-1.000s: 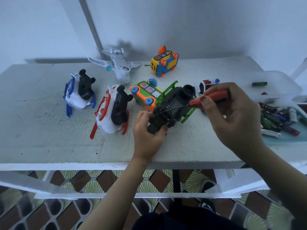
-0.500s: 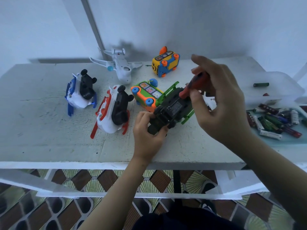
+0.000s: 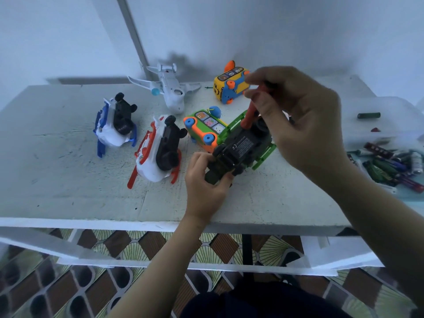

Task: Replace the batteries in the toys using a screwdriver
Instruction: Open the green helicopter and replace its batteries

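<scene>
Red-orange plastic screwdriver (image 3: 251, 111) now stands near upright over the dark green toy vehicle w/ bright green side rails (image 3: 243, 148); a sec ago it lay almost flat, pointing across the toy's black underside. Right hand (image 3: 305, 125) has lifted and swung over the far end of the toy, fingers pinched round the handle top, tip end dropping toward the underside by the far end. Exact contact w/ a screw can't be made out, the tip is hidden behind the grip collar.

Left hand (image 3: 204, 182) closed on the near end of the toy, thumb and fingers clamping it so the underside faces up. Toy sits roughly mid tabletop (image 3: 68, 187), a bit right of centre, tilted against the orange-and-green toy bus (image 3: 204, 131) just behind it.

Judgement: tool's been re-aimed from one spot to another, so prob. moving to a battery-cover screw at the far end; cover looks closed, so this toy's swap is early stage.

Others untouched: white-and-red toy (image 3: 158, 150) and white-and-blue toy (image 3: 114, 125) toward the left, both underside up; white toy plane (image 3: 169, 90) and yellow-blue toy bus (image 3: 229, 88) near the far edge. Loose pile of batteries (image 3: 390, 164) in a tray at the right edge.
</scene>
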The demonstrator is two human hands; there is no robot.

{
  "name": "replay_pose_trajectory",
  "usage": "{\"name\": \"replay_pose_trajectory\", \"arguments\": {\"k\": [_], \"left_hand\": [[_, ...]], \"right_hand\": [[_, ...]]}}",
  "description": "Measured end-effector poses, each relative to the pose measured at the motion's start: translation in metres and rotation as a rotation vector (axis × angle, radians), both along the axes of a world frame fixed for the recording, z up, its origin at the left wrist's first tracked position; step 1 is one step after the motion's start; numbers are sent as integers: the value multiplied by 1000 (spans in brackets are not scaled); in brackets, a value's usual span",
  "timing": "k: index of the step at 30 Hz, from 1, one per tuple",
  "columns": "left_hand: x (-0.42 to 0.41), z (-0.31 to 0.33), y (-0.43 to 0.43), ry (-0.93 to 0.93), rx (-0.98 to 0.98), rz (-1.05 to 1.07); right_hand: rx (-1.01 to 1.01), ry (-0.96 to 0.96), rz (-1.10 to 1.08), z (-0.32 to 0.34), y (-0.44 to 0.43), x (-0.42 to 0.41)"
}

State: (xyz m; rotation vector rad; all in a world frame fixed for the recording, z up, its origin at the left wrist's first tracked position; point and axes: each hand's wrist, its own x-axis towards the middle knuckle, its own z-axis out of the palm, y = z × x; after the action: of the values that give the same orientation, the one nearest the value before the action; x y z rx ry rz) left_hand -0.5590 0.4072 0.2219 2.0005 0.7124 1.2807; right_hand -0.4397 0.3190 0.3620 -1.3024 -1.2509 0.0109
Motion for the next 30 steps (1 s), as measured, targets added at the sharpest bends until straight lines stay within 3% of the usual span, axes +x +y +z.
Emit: {"name": "replay_pose_trajectory", "arguments": {"k": [3, 11, 19, 25, 30], "left_hand": [[0, 0, -1, 8, 13, 1], [0, -1, 0, -5, 18, -2], [0, 2, -1, -22, 21, -3], [0, 1, -1, -20, 17, -9], [0, 1, 0, -21, 10, -2]], "right_hand": [[-11, -9, 30, 3, 1, 2], [-17, -83, -136, 11, 2, 2], [-119, -36, -24, 9, -2, 1], [-37, -52, -135, 12, 2, 1], [-32, -25, -74, 14, 0, 2]]}}
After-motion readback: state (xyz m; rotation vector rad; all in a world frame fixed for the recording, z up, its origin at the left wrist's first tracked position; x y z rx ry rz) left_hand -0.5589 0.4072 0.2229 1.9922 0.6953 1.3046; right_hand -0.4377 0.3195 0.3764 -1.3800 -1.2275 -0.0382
